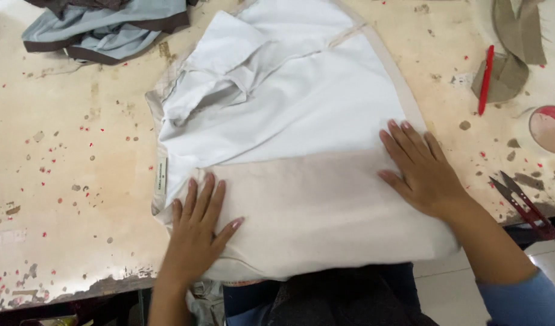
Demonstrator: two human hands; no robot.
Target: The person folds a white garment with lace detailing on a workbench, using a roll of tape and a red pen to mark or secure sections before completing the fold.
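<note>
At the near edge of the table (60, 199), I see both hands flat on a folded garment (301, 121). Left hand (196, 232) is open, fingers spread, palm down on the beige fabric panel (326, 211) near its left end; nothing clenched, just pressing. Right hand (419, 169) is likewise open and flat, palm on the panel's right end, fingertips reaching the seam where beige meets white. The garment lies mid-table, white part far, beige part near, w/ the near edge hanging slightly over the table rim. A crumpled white sleeve or collar section (217, 66) sits at the far left of it, and a small label (160, 181) shows on the left edge, just far of the left hand.

Further out: red-handled thread snips (522, 202) lie right of the right hand, close but apart. A red pen (485, 78) lies far right, beside a strip of grey-brown fabric (513, 54). A roll w/ a red rim (549, 128) is at the right edge. A pale blue cloth w/ dark trim (102, 27) is heaped at far left. Table top is worn, stained, speckled red.
</note>
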